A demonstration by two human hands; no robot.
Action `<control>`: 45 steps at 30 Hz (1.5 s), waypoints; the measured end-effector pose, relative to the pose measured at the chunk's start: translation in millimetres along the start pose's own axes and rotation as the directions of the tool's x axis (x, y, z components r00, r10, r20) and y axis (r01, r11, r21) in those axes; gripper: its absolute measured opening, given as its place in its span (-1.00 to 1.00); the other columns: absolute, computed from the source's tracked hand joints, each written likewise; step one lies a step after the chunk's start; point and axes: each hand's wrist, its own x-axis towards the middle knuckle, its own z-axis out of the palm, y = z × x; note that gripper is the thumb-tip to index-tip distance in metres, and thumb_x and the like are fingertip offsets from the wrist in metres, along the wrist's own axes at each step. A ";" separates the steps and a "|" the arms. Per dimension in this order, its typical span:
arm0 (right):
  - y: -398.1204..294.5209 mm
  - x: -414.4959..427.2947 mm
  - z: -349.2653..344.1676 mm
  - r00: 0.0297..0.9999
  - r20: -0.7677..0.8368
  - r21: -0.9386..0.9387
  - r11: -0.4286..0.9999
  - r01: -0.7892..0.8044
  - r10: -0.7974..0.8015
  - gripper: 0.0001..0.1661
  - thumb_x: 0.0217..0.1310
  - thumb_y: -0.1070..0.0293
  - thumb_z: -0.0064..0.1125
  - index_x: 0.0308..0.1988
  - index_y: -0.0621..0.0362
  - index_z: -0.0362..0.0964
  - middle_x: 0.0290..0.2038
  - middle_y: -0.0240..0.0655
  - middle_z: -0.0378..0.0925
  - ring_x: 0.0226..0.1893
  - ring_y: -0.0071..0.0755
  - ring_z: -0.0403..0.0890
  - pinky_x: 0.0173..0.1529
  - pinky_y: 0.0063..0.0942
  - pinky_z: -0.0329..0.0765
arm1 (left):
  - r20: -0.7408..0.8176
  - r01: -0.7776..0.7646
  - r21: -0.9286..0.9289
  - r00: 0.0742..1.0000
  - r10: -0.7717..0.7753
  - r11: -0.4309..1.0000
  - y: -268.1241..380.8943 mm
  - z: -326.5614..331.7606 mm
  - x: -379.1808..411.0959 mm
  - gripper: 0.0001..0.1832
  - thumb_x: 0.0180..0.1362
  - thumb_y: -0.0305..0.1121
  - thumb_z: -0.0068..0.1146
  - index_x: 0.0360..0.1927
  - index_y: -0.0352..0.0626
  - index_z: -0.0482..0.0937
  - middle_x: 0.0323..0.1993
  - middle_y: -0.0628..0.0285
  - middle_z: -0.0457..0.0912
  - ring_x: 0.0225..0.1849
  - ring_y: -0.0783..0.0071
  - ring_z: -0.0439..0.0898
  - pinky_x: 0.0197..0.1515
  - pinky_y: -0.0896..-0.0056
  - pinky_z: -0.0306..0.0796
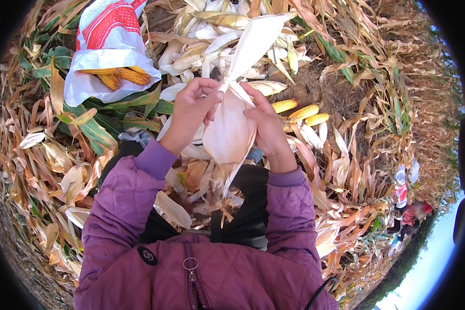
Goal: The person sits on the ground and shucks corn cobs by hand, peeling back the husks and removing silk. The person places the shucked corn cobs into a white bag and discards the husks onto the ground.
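Pale dry corn husks (229,128) hang between my two hands above my lap, gathered into a narrow twist at the middle. One broad husk leaf (255,42) rises from the twist, and the rest spreads below it with frayed silk at the bottom. My left hand (197,100) pinches the husks beside the twist with thumb and forefinger. On the other side, my right hand (264,120) grips a folded strip and the edge of the lower husks. Whether a cob is inside the husks cannot be seen.
Several bare yellow corn cobs (303,113) lie right of my hands. At the upper left, a white and red sack (112,54) holds several more. A pile of pale husks and ears (201,46) lies ahead, among dry stalks (356,162). Far right, another person (409,217) is visible.
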 end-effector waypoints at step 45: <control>-25.0 -2.0 -41.7 0.803 -0.494 0.008 0.922 0.388 -0.334 -0.48 0.27 0.33 -0.08 0.15 0.26 0.02 -0.02 -0.06 0.36 -0.09 -0.26 0.49 -0.02 -0.43 0.47 | -0.077 0.174 0.984 0.287 0.955 0.027 105.5 -117.0 5.1 -0.52 0.00 -0.22 0.20 0.00 -0.15 0.41 -0.07 0.12 0.43 -0.02 0.12 0.36 -0.03 0.09 0.21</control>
